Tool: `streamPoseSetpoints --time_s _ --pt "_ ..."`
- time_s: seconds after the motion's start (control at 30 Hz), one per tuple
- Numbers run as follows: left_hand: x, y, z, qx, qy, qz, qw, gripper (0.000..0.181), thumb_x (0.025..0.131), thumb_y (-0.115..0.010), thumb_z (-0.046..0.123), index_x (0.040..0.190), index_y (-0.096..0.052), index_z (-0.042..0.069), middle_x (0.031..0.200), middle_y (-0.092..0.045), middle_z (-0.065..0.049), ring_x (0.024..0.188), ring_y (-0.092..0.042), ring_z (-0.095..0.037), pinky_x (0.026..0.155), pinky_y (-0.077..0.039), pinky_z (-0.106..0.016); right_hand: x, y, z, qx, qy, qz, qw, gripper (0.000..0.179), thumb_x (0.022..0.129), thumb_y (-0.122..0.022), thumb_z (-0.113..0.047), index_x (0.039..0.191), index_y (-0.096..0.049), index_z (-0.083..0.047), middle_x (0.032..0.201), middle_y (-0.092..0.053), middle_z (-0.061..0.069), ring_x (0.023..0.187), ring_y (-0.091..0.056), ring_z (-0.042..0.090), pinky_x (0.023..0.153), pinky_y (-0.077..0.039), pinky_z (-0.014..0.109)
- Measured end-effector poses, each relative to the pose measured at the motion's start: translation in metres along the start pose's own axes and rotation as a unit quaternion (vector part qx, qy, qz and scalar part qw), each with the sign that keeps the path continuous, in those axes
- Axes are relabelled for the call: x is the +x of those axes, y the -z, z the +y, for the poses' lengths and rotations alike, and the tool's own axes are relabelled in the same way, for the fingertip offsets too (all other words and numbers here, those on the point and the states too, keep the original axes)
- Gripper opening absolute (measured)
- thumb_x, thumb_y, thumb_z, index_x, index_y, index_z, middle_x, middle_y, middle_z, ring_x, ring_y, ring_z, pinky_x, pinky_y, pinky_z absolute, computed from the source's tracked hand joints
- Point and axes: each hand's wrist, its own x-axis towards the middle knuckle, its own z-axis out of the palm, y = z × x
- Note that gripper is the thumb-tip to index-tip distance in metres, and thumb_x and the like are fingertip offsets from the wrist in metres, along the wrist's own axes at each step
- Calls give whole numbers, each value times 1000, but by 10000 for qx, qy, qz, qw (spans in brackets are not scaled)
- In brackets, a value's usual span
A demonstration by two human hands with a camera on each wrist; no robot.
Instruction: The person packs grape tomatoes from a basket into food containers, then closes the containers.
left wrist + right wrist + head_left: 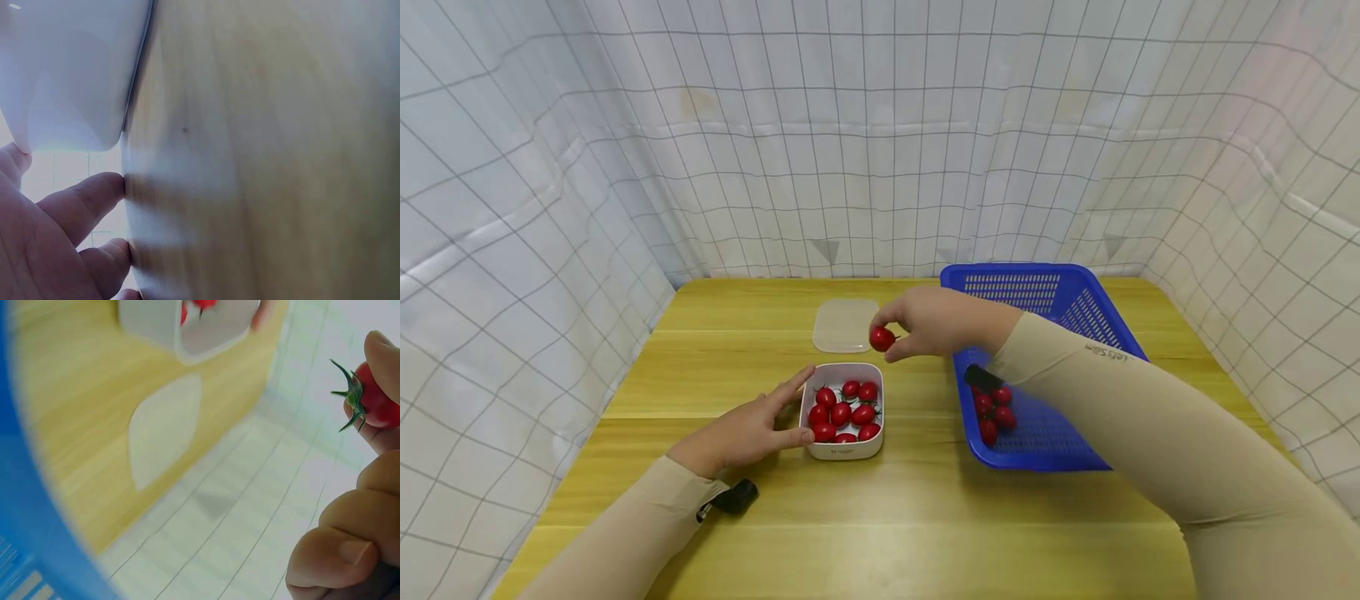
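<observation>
The right hand (936,321) pinches a tomato (882,339) between its fingers near the lid (842,327), where too slack a grip could let it slip and roll away, while the left hand (747,432), fingers spread, touches the box (847,452).

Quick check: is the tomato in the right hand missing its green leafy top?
No, the right wrist view shows a green leafy top on the tomato that the right hand pinches.
</observation>
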Motion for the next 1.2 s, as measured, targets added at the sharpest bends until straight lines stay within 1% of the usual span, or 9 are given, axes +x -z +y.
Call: streamPoseSetpoints --time_s 0.13,0.23,0.3,0.53,0.73,0.87,1.07,1.13,1.2 --pt "-2 0 1 5 28 5 10000 102 96 -71 57 171 -8 27 168 -41 -13 157 -31 -47 121 -27 -74 7 -7 -23 -312 243 -237 9989 35 98 -75 -38 130 -72 -22 106 -72 -7 94 -62 15 86 -54 33" --pt "-3 0 2 22 5 14 10000 101 97 -70 57 171 -9 28 168 -41 -13 156 -32 -47 120 -29 -74 11 -11 -35 -401 372 -365 9978 37 99 -75 -36 132 -71 -21 115 -73 -8 104 -65 15 98 -55 35" --pt "-2 0 3 25 1 10 10000 100 97 -70 56 171 -9 28 168 -41 -13 156 -32 -47 120 -30 -74 13 -13 -39 -424 415 -417 9974 37 99 -75 -35 132 -71 -20 117 -73 -7 106 -65 14 101 -55 36" --pt "-3 1 2 107 37 -8 9999 99 97 -69 57 171 -9 30 168 -41 -13 156 -33 -47 120 -30 -73 20 -21 -44 -206 494 -496 9973 35 99 -75 -34 131 -72 -20 117 -74 -8 108 -66 11 104 -54 33" --pt "-2 1 1 164 1 5 9999 100 98 -68 57 171 -8 26 169 -40 -12 157 -30 -47 120 -27 -75 23 -26 -48 -190 702 -513 9960 44 100 -74 -37 141 -69 -21 130 -73 -5 109 -66 10 104 -55 33" --pt "-3 1 2 166 17 9 9999 99 98 -68 57 171 -9 27 169 -40 -11 158 -28 -47 121 -24 -76 22 -26 -49 -186 758 -485 9958 48 100 -73 -39 144 -66 -21 141 -69 -2 117 -66 13 108 -54 35" --pt "-3 1 3 166 13 13 9999 100 98 -68 56 171 -9 25 169 -40 -12 159 -26 -48 122 -18 -78 14 -18 -38 159 489 -322 9982 50 100 -73 -40 145 -65 -20 147 -65 -1 134 -62 19 116 -49 42" --pt "-3 1 3 157 39 9 9999 100 97 -69 56 171 -9 25 169 -40 -12 158 -27 -48 122 -17 -78 9 -15 -30 262 322 -235 9989 50 100 -73 -42 145 -65 -21 145 -66 -3 129 -63 17 112 -51 42" --pt "-2 1 3 148 54 13 9999 101 97 -69 57 171 -9 25 168 -41 -13 158 -28 -49 121 -19 -78 3 -12 -20 339 125 -118 9993 49 100 -73 -43 144 -65 -23 125 -71 -3 111 -66 16 98 -56 40"
